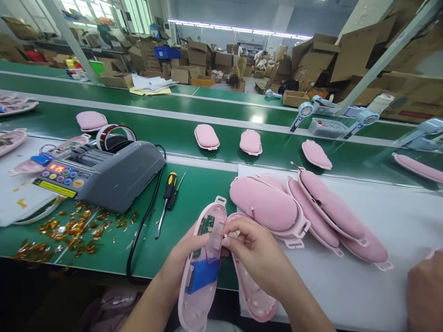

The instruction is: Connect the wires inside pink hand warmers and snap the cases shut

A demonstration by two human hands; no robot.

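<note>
My left hand (pixel 185 251) is wrapped round an oval pink plastic shell (pixel 195 309), tilted with its inside up. In the shell sit a green circuit board (pixel 208 223) and a blue battery pack (pixel 204 275) with thin red wires. My right hand (pixel 254 244) is closed in a pinch at the shell's right edge, near the board. Something small and whitish shows at the fingertips, too small to name. Under the right hand lies a second pink shell half (pixel 261 299), partly hidden by the fingers.
Several pink padded covers (pixel 265 203) are piled on a white sheet (pixel 367 207). A grey tape dispenser (pixel 114 170), two screwdrivers (pixel 169 189) and amber tape scraps (pixel 76 230) lie leftward. More pink pieces (pixel 206 137) rest on the green line. Another person's hand (pixel 425 290) is at right.
</note>
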